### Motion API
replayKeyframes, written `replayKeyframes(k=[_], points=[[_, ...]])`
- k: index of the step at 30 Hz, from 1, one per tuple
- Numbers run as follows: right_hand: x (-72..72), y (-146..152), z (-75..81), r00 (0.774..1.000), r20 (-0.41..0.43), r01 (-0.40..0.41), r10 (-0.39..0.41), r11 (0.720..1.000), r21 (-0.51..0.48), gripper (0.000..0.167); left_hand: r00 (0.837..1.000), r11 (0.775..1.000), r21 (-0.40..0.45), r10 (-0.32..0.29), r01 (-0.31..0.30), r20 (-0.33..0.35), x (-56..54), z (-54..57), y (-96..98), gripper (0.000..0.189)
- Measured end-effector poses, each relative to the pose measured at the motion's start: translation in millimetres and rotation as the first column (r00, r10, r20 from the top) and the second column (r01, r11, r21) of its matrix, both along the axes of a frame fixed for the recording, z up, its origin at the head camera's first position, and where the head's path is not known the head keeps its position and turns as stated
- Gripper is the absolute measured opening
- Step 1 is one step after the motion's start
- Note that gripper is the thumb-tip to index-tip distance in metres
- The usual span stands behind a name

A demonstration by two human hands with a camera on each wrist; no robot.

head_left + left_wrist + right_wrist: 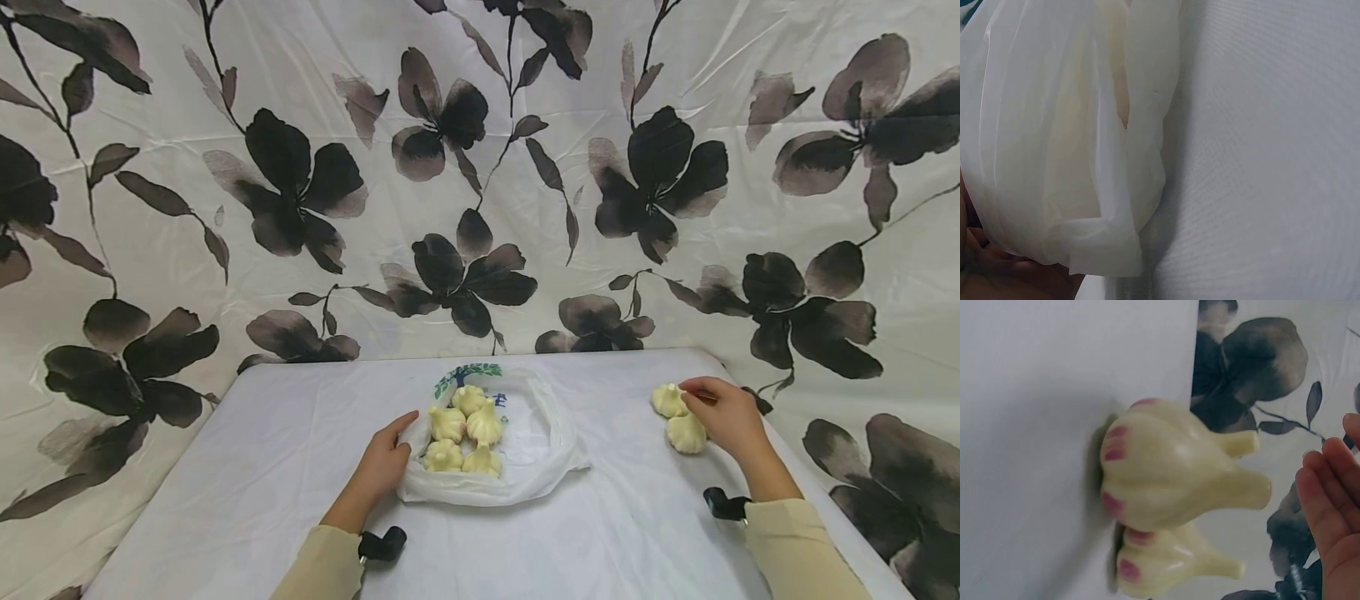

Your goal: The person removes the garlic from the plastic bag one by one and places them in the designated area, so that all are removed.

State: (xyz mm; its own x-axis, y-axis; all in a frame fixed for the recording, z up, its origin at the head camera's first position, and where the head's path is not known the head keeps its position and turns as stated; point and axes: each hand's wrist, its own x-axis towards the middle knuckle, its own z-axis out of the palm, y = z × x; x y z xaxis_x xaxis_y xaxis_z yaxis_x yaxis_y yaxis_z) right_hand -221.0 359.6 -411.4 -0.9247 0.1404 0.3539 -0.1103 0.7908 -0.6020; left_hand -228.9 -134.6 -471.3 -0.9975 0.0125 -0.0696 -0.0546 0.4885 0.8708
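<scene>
A white plastic bag (495,492) lies with its mouth spread, several garlic bulbs (447,425) inside it. My left hand (386,458) holds the bag's left edge; in the left wrist view the bag's folds (1072,156) hide most of the fingers. At the right, garlic bulbs (686,434) rest on the table, cream with pink marks near their bases. My right hand (723,417) is above them, fingers fairly straight. In the right wrist view a gap separates the fingertips from the nearest bulb (1160,469), behind which a further stem shows.
A white cloth covers the table (615,533). Behind it hangs a floral curtain (555,217), which also shows beyond the table's right edge. A black wrist mount (382,544) is on the left wrist, and another mount (726,504) on the right.
</scene>
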Motion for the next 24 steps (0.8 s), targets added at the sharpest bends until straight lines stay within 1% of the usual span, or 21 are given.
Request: replayKeyframes(k=[2, 14, 19, 24], points=[[-0.5, -4, 1.9, 1.0, -0.014, -0.012, 0.012, 1.0, 0.003, 0.024, 1.0, 1.0, -0.003, 0.004, -0.004, 0.002, 0.3, 0.2, 0.2, 0.061], [-4.4, -26, 7.7, 0.997, -0.008, -0.083, 0.083, 0.997, -0.002, 0.023, 1.0, 1.0, -0.002, 0.01, -0.01, -0.001, 0.6, -0.9, -0.3, 0.06], [-3.8, -36, 11.0, 0.994, 0.009, -0.111, 0.111, 0.993, -0.03, 0.026, 1.0, 1.0, 0.001, 0.006, -0.006, -0.003, 1.3, 0.1, -0.6, 0.061], [-5.3, -46, 8.8, 0.988, -0.009, -0.152, 0.152, 0.988, -0.033, 0.026, 1.0, 1.0, 0.002, 0.003, -0.003, 0.0, 2.4, 1.1, -0.9, 0.061]])
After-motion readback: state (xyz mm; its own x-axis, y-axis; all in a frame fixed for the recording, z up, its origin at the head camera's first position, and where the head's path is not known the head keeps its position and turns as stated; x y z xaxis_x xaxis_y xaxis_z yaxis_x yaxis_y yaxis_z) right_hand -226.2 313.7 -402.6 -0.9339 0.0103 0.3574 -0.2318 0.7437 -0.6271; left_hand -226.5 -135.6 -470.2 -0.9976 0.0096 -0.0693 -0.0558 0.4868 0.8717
